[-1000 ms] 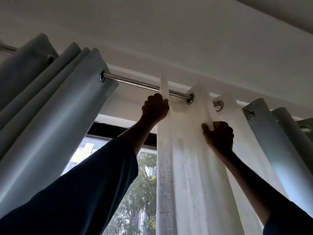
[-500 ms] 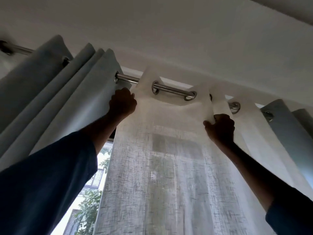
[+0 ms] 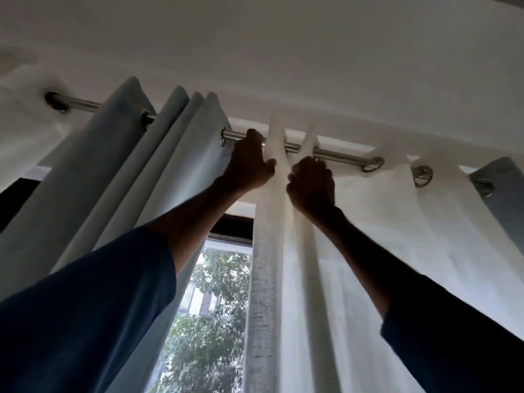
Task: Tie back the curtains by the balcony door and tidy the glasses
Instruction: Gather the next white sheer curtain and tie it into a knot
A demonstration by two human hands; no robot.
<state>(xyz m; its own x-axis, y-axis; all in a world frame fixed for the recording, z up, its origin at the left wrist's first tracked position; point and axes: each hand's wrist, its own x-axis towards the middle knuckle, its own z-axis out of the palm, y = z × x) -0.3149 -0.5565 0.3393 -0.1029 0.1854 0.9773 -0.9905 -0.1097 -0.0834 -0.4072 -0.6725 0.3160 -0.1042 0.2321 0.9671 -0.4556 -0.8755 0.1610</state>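
Both arms are raised toward the rod, which is seen from below under the ceiling. The sheer curtain is hung from the rod by metal eyelets, with its left edge gathered into narrow folds just under the rod's middle. That edge is gripped by the left hand – fingers curled round the fabric, knuckles up against the rod. A neighbouring fold is pinched in the right hand, directly beneath the rod and close beside the left hand. A grey curtain is bunched in pleats along the rod's left part, and another grey panel is seen at its right end. Below the rod, between the grey pleats and the sheer, a window with trees outside is left uncovered. Dark blue sleeves are worn on both arms.
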